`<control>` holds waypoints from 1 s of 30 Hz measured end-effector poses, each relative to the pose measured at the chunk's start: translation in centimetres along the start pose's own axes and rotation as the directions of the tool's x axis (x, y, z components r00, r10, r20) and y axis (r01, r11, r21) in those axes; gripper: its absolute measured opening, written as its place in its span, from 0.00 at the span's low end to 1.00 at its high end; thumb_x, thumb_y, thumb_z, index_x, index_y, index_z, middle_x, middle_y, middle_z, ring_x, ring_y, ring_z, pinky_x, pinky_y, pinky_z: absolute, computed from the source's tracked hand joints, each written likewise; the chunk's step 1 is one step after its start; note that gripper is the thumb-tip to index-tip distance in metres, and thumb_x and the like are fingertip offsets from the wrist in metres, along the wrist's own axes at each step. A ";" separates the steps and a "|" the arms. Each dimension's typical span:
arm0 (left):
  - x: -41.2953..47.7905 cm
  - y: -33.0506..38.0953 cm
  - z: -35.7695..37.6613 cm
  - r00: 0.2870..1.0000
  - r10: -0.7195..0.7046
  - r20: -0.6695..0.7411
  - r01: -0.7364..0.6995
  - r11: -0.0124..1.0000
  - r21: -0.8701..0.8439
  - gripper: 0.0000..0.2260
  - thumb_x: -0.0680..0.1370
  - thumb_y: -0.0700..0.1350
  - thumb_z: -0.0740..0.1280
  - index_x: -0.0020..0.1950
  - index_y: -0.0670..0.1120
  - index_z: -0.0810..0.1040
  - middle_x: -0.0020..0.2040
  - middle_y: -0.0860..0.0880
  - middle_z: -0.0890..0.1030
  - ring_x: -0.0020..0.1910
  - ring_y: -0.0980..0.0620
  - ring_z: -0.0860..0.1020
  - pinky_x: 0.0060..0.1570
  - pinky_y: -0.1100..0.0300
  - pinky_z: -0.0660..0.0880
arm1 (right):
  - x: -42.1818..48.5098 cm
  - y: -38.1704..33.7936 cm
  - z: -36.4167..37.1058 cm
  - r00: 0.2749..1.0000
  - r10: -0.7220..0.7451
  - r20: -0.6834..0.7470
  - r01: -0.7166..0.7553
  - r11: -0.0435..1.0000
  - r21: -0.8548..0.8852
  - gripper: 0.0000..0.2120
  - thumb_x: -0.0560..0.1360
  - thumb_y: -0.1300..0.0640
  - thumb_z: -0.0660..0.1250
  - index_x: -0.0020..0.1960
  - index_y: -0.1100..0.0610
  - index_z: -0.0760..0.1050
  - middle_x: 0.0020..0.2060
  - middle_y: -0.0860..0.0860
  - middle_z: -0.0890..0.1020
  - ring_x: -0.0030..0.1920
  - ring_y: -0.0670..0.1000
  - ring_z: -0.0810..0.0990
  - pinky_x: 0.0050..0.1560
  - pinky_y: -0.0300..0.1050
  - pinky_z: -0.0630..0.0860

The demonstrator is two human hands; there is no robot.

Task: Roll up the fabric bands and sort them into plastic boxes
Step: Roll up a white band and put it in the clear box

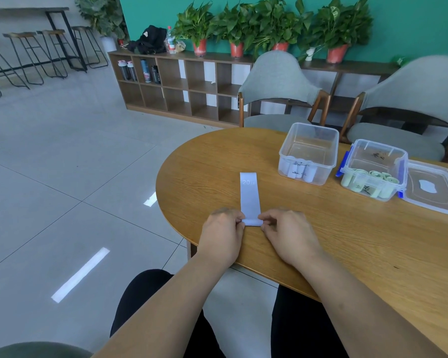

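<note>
Wooden table point(321, 241), pale band point(249, 195) flat, rolled near end pinched by left hand point(223, 235) and right hand point(289, 235) fingers point(267, 217)

The left hand point(224, 229) and the right hand point(286, 228) are bare. The head view shows mostly their backs, with the knuckles as low ridges. The left forearm point(171, 301) and the right forearm point(352, 306) are bare too along all the length that shows, from the wrists to the picture's lower edge. The wide lens draws them broad near the camera and slim at the wrists. The legs wear black trousers point(140, 295) of plain, matt cloth. They show as two dark shapes below the near edge of the table point(373, 254), one on each side of the gap between the knees.
</note>
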State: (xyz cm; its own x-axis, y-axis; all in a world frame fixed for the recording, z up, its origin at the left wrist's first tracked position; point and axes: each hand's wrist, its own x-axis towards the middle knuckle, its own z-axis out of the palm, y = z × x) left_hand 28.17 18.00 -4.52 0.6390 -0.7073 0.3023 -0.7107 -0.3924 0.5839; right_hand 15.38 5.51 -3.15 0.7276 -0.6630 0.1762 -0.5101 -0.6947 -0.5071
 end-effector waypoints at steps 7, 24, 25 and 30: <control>0.3 0.2 -0.5 0.999 -0.046 0.019 0.046 0.999 -0.022 0.08 0.79 0.42 0.71 0.57 0.51 0.83 0.48 0.56 0.85 0.49 0.55 0.82 0.53 0.56 0.78 | 0.5 0.2 0.0 0.999 0.032 -0.019 -0.031 0.998 0.057 0.06 0.77 0.53 0.71 0.53 0.44 0.82 0.41 0.38 0.83 0.45 0.43 0.82 0.49 0.48 0.82; 1.7 0.0 0.1 1.000 -0.014 0.009 0.014 0.999 0.032 0.08 0.81 0.44 0.68 0.59 0.49 0.83 0.49 0.53 0.85 0.50 0.50 0.82 0.52 0.52 0.79 | 1.5 -0.2 0.7 0.997 0.058 -0.058 -0.058 0.998 0.004 0.06 0.82 0.50 0.66 0.55 0.46 0.81 0.45 0.42 0.84 0.48 0.49 0.82 0.46 0.48 0.79; 1.7 0.0 0.0 1.000 -0.018 0.001 0.018 1.000 0.014 0.07 0.81 0.44 0.68 0.59 0.49 0.81 0.48 0.53 0.85 0.49 0.50 0.82 0.51 0.52 0.79 | 1.4 -0.3 0.8 0.996 0.050 -0.071 -0.051 0.999 -0.012 0.06 0.82 0.50 0.65 0.56 0.46 0.81 0.46 0.43 0.84 0.48 0.49 0.81 0.45 0.47 0.78; 1.7 -0.3 0.3 1.000 -0.009 -0.017 0.009 1.000 -0.010 0.04 0.81 0.44 0.68 0.53 0.51 0.81 0.45 0.55 0.84 0.46 0.52 0.81 0.48 0.51 0.79 | 1.1 -0.3 1.2 0.995 0.016 -0.098 -0.016 1.000 0.002 0.09 0.77 0.54 0.70 0.57 0.47 0.82 0.50 0.43 0.81 0.53 0.47 0.81 0.51 0.48 0.79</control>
State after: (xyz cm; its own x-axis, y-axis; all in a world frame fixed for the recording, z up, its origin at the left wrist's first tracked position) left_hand 29.37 16.71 -4.37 0.6503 -0.6936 0.3099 -0.7020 -0.3928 0.5940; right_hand 16.88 5.30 -3.81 0.6707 -0.6983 0.2501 -0.5206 -0.6834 -0.5117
